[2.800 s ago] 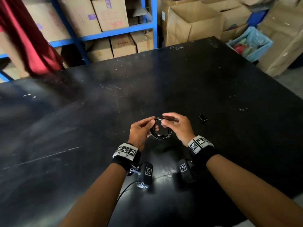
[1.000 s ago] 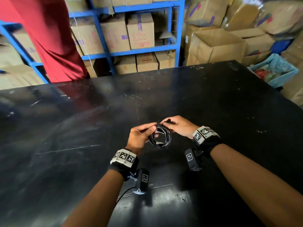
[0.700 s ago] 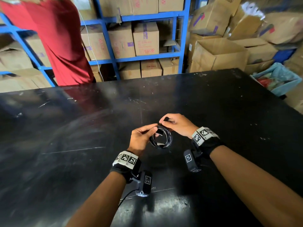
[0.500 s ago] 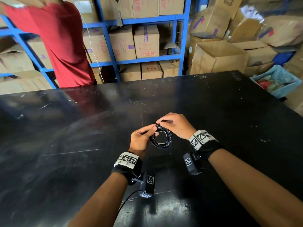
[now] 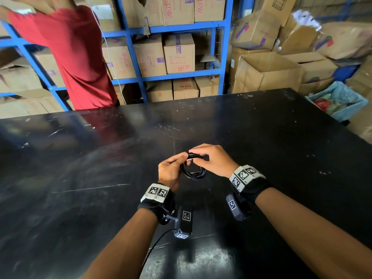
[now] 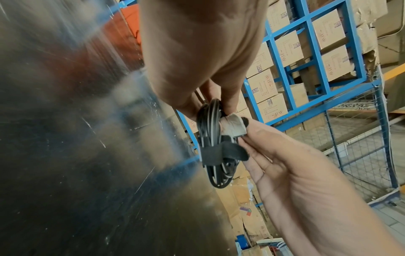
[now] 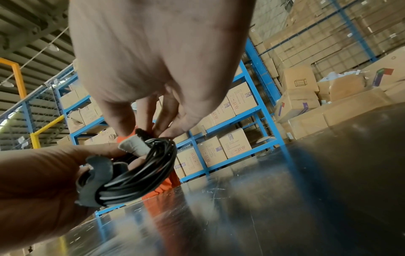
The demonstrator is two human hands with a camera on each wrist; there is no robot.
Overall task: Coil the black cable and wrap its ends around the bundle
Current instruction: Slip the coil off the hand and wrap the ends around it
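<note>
The black cable is a small coil held between both hands just above the black table. My left hand pinches its left and upper side. My right hand curls over the top and pinches there. In the left wrist view the coil hangs from my left hand, and a black fabric strap circles the strands below a white-taped piece that the right hand's fingers touch. The right wrist view shows the coil, strap and white piece.
A person in a red shirt stands at the table's far left edge. Blue shelving with cardboard boxes runs behind. Open cartons and a blue-lined bin stand past the right edge.
The coil has stayed in both hands. My right fingers have shifted over the coil's top, close against the left fingertips. The head view has tilted up, showing more shelving and the person in red.
</note>
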